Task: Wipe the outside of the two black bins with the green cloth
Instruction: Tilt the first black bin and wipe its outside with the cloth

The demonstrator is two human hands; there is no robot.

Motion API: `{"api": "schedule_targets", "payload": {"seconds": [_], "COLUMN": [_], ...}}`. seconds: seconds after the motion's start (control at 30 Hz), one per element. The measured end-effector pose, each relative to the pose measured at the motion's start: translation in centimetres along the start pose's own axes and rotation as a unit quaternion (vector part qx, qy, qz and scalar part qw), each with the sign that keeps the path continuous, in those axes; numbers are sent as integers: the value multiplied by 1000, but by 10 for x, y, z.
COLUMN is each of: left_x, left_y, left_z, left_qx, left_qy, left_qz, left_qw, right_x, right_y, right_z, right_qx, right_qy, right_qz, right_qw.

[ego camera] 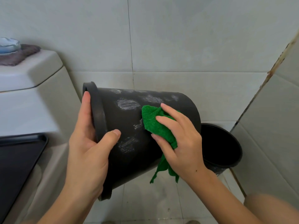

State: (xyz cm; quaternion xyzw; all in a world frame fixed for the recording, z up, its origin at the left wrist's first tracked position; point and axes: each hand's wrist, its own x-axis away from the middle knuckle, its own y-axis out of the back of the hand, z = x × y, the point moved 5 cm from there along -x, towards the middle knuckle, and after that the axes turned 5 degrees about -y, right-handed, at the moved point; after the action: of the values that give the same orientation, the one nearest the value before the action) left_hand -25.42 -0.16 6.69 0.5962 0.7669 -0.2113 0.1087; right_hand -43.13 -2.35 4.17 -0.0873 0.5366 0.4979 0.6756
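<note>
Above the pale tiled floor (145,199), a round black plastic bin (127,126) is held tipped on its side, with its rim turned to the left and its base to the right. The left hand (87,151) grips the rim: its fingers (85,104) are curled over the edge toward the inside, and the thumb presses on the outer wall just beside the rim. The right hand (179,139) presses a bunched green terry cloth (153,122) flat against the outer wall of this bin — its fingers are closed on the cloth, and loose ends of the cloth hang down below the palm. Whitish smeared marks show on the wall around the cloth, above it and to its left.

Behind the right hand, a second round black bin (226,152) stands upright on the floor in the corner of the tiled walls, its opening facing up. At the left is a white ceramic toilet tank (32,81) — a grey folded cloth (19,55) lies on its lid, with a pale blue dish (8,44) on top. A flat black lid (16,159) is at the lower left.
</note>
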Motion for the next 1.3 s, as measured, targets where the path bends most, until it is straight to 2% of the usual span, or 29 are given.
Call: {"api": "schedule_targets", "payload": {"seconds": [0.1, 0.27, 0.33, 0.5, 0.77, 0.9, 1.0, 1.2, 1.3], "left_x": [1, 2, 3, 5, 5, 5, 5, 6, 7], "left_y": [1, 4, 4, 3, 2, 3, 3, 5, 4], "left_z": [2, 5, 5, -1, 5, 6, 5, 8, 7], "left_qx": [1, -2, -6, -23, 1, -21, -30, -38, -37], "left_qy": [2, 7, 6, -14, -27, -32, -42, -59, -56], "left_qz": [9, 15, 19, 23, 20, 20, 22, 25, 27], "left_qw": [1000, 1000, 1000, 999, 999, 999, 998, 997, 997], "right_x": [-1, 10, 6, -4, 14, 6, 6, 16, 15], "right_y": [1, -7, -3, 11, -10, -1, -4, -11, -8], "right_z": [7, 28, 22, -6, 31, 5, 4, 34, 16], "right_qx": [-4, -6, 24, 57, 21, 80, 81, 51, 63], "right_qy": [17, 107, 97, 3, 114, 53, 18, 88, 81], "right_qz": [-4, 35, 30, -2, 18, 14, 19, 2, 3], "right_qw": [1000, 994, 995, 998, 993, 995, 996, 995, 995]}}
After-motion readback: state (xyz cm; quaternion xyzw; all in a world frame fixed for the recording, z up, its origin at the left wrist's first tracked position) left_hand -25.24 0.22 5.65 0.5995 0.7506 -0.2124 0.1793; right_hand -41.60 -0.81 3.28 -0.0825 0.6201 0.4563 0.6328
